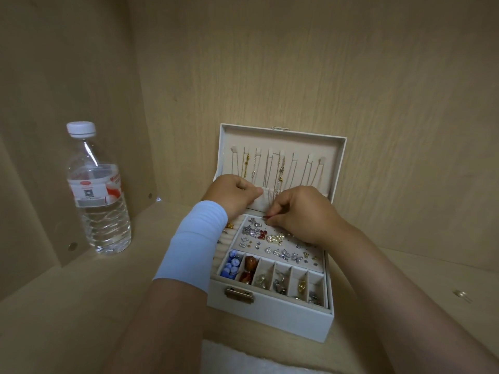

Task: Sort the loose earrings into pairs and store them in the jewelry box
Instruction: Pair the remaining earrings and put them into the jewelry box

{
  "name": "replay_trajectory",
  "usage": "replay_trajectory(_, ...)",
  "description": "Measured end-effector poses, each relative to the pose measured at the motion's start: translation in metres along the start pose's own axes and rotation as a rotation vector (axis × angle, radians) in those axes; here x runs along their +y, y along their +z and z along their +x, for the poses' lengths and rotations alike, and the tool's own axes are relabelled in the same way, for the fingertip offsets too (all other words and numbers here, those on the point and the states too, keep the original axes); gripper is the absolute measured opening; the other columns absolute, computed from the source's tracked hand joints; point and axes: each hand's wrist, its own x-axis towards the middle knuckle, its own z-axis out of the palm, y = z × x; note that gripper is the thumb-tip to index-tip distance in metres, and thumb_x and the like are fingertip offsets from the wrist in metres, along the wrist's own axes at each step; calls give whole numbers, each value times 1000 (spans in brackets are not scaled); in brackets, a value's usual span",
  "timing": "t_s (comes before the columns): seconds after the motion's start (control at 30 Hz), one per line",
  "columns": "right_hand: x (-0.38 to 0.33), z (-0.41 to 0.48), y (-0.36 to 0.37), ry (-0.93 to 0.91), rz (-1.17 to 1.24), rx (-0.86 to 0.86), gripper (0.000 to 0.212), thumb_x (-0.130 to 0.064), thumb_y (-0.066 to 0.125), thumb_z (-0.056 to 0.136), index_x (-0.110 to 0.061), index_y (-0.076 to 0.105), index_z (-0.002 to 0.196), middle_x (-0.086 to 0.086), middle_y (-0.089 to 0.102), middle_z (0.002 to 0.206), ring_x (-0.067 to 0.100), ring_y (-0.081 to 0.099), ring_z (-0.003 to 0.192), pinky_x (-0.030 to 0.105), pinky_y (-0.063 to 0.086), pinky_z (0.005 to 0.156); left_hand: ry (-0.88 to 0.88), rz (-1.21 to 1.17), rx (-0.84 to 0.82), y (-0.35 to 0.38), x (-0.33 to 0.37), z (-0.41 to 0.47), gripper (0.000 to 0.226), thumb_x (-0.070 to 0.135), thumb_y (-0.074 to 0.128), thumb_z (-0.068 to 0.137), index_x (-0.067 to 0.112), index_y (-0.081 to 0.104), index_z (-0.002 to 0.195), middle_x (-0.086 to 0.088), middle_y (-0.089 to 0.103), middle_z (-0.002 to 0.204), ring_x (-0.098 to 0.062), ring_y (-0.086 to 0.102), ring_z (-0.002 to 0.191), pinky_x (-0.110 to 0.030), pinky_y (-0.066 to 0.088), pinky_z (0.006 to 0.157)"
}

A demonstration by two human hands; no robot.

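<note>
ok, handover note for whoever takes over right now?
Left hand: curled on the lid pocket, seems to grip its edge.
Right hand: fingertips pinched at the stud panel's far edge; held item too small to tell.
Jewelry box open; many earrings on the panel, front compartments hold more.
Left to do: finish pairing, cannot tell how many remain.

L grip (235,195) fisted, R grip (302,214) fingertips pinched, both arms fwd.
</note>
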Motion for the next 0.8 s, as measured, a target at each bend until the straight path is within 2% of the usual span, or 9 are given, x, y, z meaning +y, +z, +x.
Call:
replay_trajectory(0.13,-3,-2,-5,-67,-74,-36,5,-33,82,79,-33,78,82,-21,72,80,-5,65,79,34,57,81,15,-26,35,0,0,-2,18,33,64,93,17,70,87,10,61,69,-5,52,65,-27,45,78)
replay_trajectory(0.23,-4,-4,-7,-98,-106,-75,3,-34,79,81,-33,79,84,-21,73,81,-5,65,79,34,58,80,21,-26,21,-1,0,-3,24,36,63,93,15,74,90,11,63,69,-4,52,63,-25,43,70)
replay_trajectory(0.37,-5,-3,-8,-77,-99,-109,7,-37,74,84,-33,78,81,-18,72,78,-2,65,74,37,58,76,32,-45,-15,-2,1,-3,24,38,57,96,23,76,97,11,63,76,-4,52,60,-21,42,59)
replay_trajectory(0.47,-5,-1,-11,-56,-94,-167,13,-37,65,90,-34,78,90,-16,73,84,0,66,78,39,58,79,-34,-107,-95,-2,3,-3,31,33,48,101,16,74,105,5,56,68,-13,48,58,-21,43,58)
replay_trajectory(0.53,-5,-1,-10,-43,-12,-164,13,-32,65,93,-33,77,95,-16,73,89,1,66,84,38,57,86,-69,-201,-152,0,3,-3,30,26,49,99,9,72,110,0,55,71,-16,47,60,-28,42,61)
replay_trajectory(0.6,-3,0,-11,-42,128,-74,13,-24,66,93,-29,77,98,-15,74,95,2,67,92,35,54,93,-54,-240,-171,0,3,-3,25,21,49,100,17,71,110,5,58,70,-12,48,55,-27,43,57)
replay_trajectory(0.63,-3,1,-12,-40,186,-14,13,-21,67,92,-29,76,98,-14,74,95,2,67,92,33,55,92,-38,-243,-171,0,3,-4,25,19,48,100,21,70,112,6,62,72,-10,50,54,-26,43,56)
replay_trajectory(0.73,-5,1,-20,-41,389,74,16,-15,76,85,-26,72,96,-8,74,86,2,70,81,26,55,78,-6,-244,-154,0,2,-2,25,19,50,100,23,68,116,1,73,86,-13,60,60,-29,45,57)
replay_trajectory(0.8,-6,1,-22,-65,432,112,23,-18,84,79,-27,71,96,-7,73,83,3,70,80,27,55,79,-18,-279,-141,0,3,-2,19,19,52,100,20,65,114,1,74,86,-16,64,60,-28,43,53)
